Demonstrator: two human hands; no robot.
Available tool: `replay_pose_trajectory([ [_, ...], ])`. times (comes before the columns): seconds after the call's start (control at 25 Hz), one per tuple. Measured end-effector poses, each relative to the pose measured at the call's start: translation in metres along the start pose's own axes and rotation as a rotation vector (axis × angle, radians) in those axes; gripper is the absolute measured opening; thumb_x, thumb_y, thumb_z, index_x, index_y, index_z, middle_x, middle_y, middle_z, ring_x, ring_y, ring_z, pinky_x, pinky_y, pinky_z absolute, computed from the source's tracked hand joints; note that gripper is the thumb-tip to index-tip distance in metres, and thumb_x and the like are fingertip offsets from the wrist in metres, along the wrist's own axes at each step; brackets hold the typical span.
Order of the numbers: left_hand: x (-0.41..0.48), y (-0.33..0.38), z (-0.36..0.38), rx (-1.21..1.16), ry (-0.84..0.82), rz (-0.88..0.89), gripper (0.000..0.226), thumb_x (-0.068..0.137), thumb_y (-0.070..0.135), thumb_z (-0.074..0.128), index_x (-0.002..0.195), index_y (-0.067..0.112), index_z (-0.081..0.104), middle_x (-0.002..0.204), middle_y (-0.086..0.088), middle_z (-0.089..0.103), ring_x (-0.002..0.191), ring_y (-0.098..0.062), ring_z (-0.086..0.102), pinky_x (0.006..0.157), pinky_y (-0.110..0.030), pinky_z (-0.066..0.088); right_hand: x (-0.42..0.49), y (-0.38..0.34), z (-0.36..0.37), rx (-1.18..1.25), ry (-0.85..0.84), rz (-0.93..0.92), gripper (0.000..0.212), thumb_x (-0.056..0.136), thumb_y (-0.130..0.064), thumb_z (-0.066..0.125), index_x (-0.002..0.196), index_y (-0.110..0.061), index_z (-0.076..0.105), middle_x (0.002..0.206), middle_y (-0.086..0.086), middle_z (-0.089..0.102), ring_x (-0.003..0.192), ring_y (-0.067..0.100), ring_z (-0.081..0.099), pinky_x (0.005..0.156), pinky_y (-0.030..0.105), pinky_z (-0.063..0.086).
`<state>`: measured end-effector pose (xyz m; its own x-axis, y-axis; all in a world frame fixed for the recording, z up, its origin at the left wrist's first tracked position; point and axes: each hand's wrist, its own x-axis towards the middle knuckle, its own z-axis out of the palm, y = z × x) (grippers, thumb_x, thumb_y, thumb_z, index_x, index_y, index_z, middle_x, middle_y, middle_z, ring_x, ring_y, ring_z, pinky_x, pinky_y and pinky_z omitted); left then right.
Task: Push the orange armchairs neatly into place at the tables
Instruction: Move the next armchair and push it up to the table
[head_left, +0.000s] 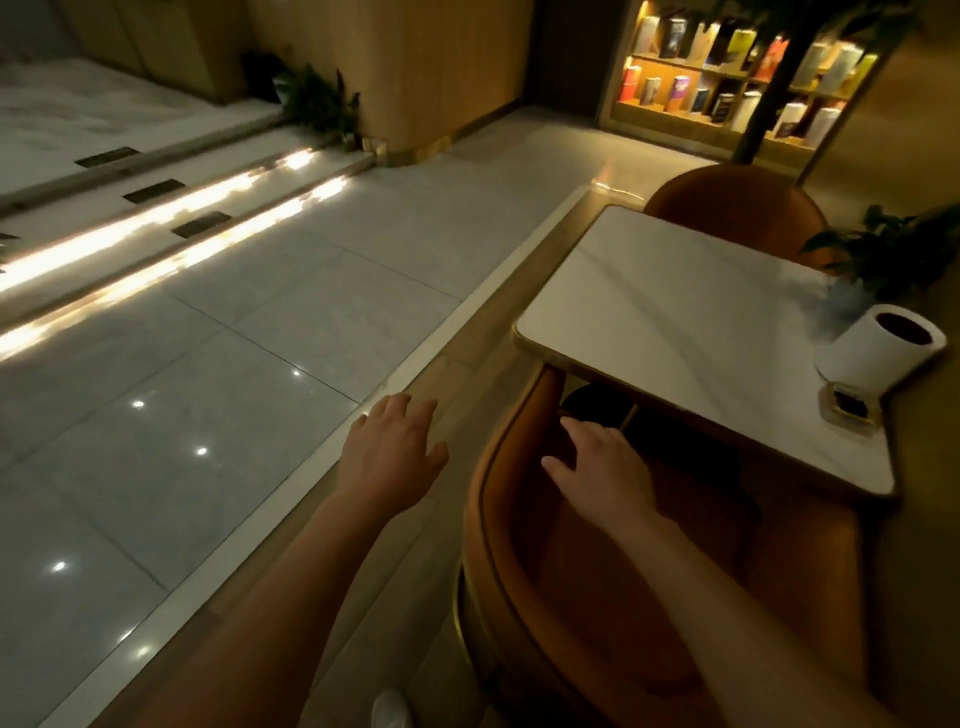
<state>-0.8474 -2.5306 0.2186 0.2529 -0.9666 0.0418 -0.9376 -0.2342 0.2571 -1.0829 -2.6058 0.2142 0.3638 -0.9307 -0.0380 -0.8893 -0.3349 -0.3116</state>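
Both hands are holding nothing, fingers spread, the right hand (602, 467) reaching over the seat of the near orange armchair (498, 551), which is standing partly under the table's (675, 312) near edge, the left hand (395, 447) hovering just beside it.

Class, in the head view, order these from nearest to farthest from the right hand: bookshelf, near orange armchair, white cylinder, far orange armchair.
1. near orange armchair, right under the right hand
2. white cylinder, on the table's right edge
3. far orange armchair, beyond the table
4. bookshelf, against the back wall
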Motion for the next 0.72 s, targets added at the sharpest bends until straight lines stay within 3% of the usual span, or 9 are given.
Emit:
replay_pose_trajectory([
  [0.44, 0.006, -0.128, -0.042, -0.019, 0.011, -0.162, 0.063, 0.096, 0.051, 0.047, 0.151, 0.027, 0.028, 0.153, -0.007, 0.037, 0.141, -0.025, 0.033, 0.115, -0.044, 0.030, 0.076, -0.153, 0.026, -0.004, -0.065, -0.176, 0.065, 0.096, -0.052, 0.052, 0.151, -0.024, 0.033, 0.150, 0.000, 0.044, 0.139, 0.021, 0.037, 0.109, 0.039, 0.038],
  [0.72, -0.020, -0.199, -0.051, -0.059, 0.053, -0.407, 0.062, 0.097, 0.050, 0.046, 0.152, 0.027, 0.028, 0.154, -0.008, 0.037, 0.142, -0.026, 0.033, 0.115, -0.044, 0.030, 0.107, -0.256, 0.051, 0.002, -0.169, -0.442, 0.061, 0.097, -0.052, 0.050, 0.150, -0.026, 0.033, 0.147, 0.000, 0.048, 0.134, 0.021, 0.042, 0.106, 0.039, 0.040],
])
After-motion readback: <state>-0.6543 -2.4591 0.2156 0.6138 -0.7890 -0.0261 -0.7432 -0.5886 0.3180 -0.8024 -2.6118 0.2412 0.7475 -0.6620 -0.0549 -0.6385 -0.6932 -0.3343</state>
